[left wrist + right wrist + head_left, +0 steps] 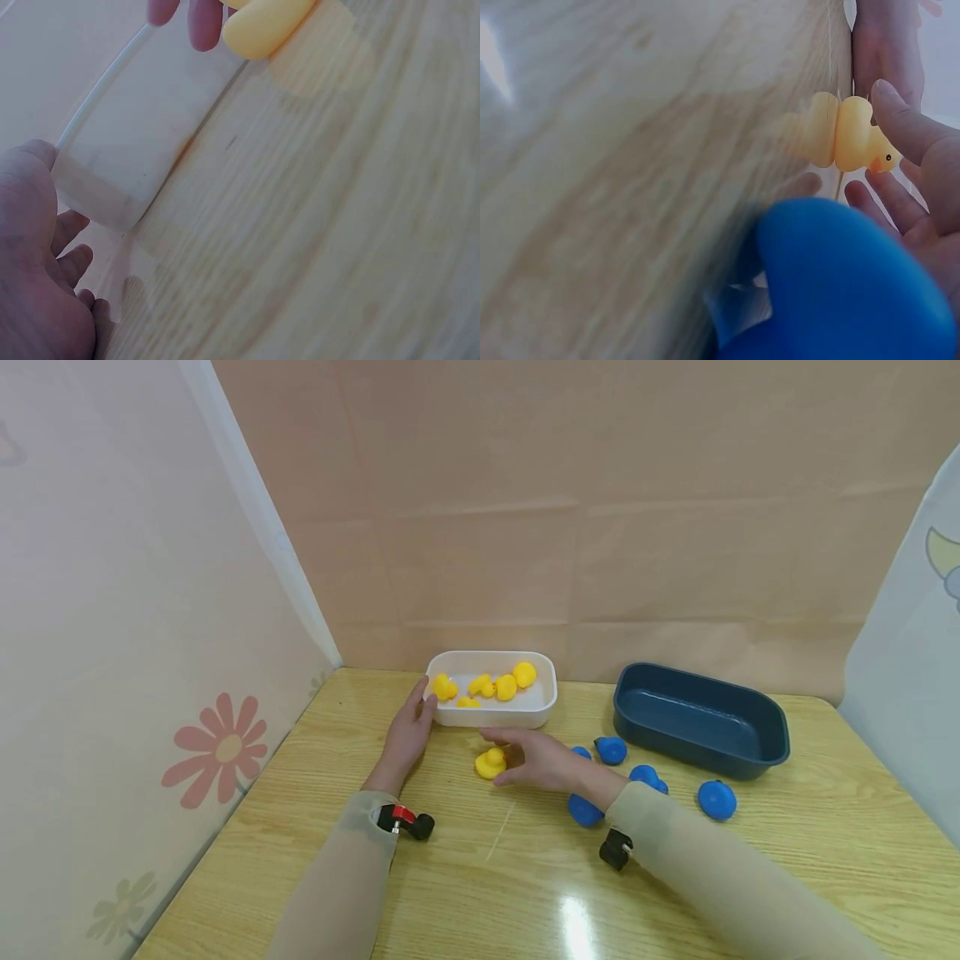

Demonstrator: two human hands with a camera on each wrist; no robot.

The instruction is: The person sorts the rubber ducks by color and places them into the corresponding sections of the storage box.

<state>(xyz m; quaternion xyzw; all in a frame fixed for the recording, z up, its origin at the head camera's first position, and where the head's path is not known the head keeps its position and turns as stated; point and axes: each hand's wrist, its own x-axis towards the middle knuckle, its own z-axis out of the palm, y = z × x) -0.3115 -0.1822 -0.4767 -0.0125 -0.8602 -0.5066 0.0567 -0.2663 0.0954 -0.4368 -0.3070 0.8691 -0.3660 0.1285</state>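
Observation:
A yellow rubber duck (491, 764) sits on the table in front of a white bin (495, 717). My right hand (536, 758) reaches around the duck with thumb and fingers apart; in the right wrist view the duck (853, 135) shows between them, not pinched. My left hand (408, 731) rests at the bin's left end, fingers fairly straight. In the left wrist view its thumb (34, 154) lies at the bin's rim and its other fingers are partly hidden. Several yellow ducks (506, 687) lie inside the white bin.
Right of the white bin stands a dark blue bin (701, 745). Several blue ducks, one of them a blue duck (717, 800), lie on the wooden table (465, 868) before it, some partly under my right forearm. A beige cloth wall (480, 527) rises behind the bins.

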